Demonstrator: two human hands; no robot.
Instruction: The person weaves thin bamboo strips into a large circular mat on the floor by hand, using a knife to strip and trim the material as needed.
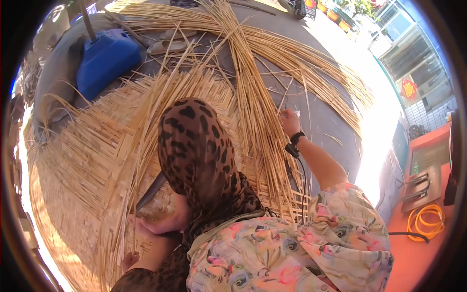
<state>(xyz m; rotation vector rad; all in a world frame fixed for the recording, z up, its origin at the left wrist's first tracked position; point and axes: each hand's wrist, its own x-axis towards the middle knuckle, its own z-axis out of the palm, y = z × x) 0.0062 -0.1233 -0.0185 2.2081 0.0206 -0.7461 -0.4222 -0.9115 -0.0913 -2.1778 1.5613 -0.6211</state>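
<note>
My right hand (290, 121) is beyond the right edge of a long reed bundle (250, 102), low over the grey ground. Its fingers look curled together. A small white thing and thin, stick-like pieces show at the fingertips, too small to name. A black band with a small box and a cable is on that wrist. No left hand can be picked out; bare skin low on the left looks like my feet (168, 221). I sit on a woven reed mat (73, 194), one knee raised in spotted trousers. Beside the foot lies a dark strip-like object (150, 192).
More loose reeds (311, 73) fan out at the far right. A blue plastic container (108, 61) stands far left, near light-coloured shoes (168, 46). At the right are an orange-red surface (413, 263) and a coiled orange hose (425, 221). Potted plants (344, 22) stand at the back.
</note>
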